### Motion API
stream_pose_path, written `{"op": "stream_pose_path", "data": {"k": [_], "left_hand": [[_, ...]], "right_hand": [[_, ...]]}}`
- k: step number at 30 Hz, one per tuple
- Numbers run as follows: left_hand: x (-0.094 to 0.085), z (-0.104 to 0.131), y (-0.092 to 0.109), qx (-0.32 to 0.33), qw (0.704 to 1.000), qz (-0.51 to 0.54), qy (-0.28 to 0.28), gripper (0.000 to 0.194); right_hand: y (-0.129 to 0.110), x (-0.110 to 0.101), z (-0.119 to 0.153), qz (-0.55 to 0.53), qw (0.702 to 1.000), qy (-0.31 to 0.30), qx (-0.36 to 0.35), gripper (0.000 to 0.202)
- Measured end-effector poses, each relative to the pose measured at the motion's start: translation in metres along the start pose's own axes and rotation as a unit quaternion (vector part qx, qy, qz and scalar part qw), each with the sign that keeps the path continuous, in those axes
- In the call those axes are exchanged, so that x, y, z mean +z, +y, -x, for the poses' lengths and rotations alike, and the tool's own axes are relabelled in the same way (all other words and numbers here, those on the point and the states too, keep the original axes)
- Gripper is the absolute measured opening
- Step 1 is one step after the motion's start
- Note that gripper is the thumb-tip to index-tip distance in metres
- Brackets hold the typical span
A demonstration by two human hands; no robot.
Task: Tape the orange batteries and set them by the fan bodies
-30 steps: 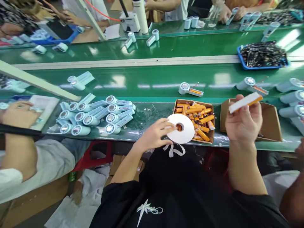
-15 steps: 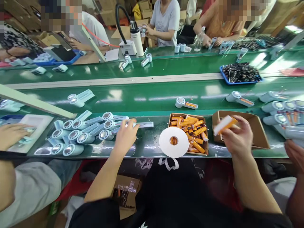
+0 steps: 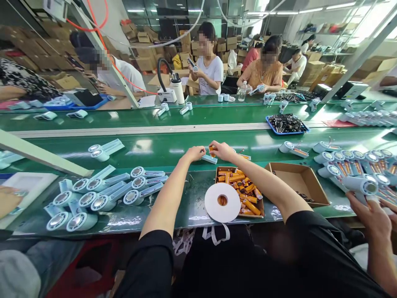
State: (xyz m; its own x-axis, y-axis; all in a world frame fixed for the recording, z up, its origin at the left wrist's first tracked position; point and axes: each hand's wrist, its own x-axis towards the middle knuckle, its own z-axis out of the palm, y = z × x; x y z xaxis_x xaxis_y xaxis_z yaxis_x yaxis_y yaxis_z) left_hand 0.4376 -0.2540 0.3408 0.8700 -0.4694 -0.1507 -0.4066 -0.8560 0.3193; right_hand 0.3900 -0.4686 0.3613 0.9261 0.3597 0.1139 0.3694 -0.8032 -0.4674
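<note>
Both my arms reach forward over the green belt. My left hand (image 3: 196, 153) is closed at one end of a light-blue handheld fan housing (image 3: 209, 159), whose round head is hidden. In my right hand (image 3: 222, 150), pinched between the fingers, is an orange battery (image 3: 212, 150), just above the housing's handle. An open carton of orange batteries (image 3: 250, 204) sits below my right forearm. In front of it a roll of white tape (image 3: 209, 203) partly covers the carton.
Several light-blue fan housings (image 3: 102, 203) lie in a group at left. To the right stands an open cardboard box (image 3: 305, 182) with a few dark pieces. Beyond it, a co-worker's hand (image 3: 372, 219) holds a fan. A blue tray of black parts (image 3: 287, 123) is across the belt.
My view has tilted up. Both hands have moved forward and come together over the belt; the right one has brought the orange battery leftward from beside the cardboard box to the fan housing.
</note>
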Motion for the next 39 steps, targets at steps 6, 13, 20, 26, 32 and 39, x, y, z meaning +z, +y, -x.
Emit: {"op": "stream_pose_path", "data": {"k": [6, 13, 20, 26, 32, 39], "left_hand": [[0.011, -0.006, 0.011, -0.041, 0.999, 0.012, 0.029, 0.036], [0.02, -0.009, 0.025, -0.045, 0.998, 0.014, 0.045, 0.036], [0.021, 0.002, 0.05, -0.079, 0.996, 0.019, 0.049, 0.035], [0.023, 0.014, 0.055, -0.089, 0.993, 0.032, 0.067, 0.035], [0.037, 0.001, 0.056, -0.074, 0.993, 0.043, 0.078, 0.035], [0.046, -0.003, 0.06, -0.086, 0.992, 0.057, 0.078, 0.035]], "right_hand": [[-0.014, 0.011, 0.001, 0.123, 0.988, -0.094, -0.025, 0.035], [-0.009, 0.007, 0.008, 0.2, 0.968, -0.145, 0.035, 0.044], [-0.022, 0.012, 0.003, 0.246, 0.949, -0.196, 0.001, 0.044], [-0.023, 0.007, 0.004, 0.26, 0.948, -0.174, -0.05, 0.038], [0.026, 0.001, 0.022, 0.214, 0.965, -0.139, -0.055, 0.047], [0.034, 0.039, -0.005, 0.186, 0.961, -0.188, -0.075, 0.04]]}}
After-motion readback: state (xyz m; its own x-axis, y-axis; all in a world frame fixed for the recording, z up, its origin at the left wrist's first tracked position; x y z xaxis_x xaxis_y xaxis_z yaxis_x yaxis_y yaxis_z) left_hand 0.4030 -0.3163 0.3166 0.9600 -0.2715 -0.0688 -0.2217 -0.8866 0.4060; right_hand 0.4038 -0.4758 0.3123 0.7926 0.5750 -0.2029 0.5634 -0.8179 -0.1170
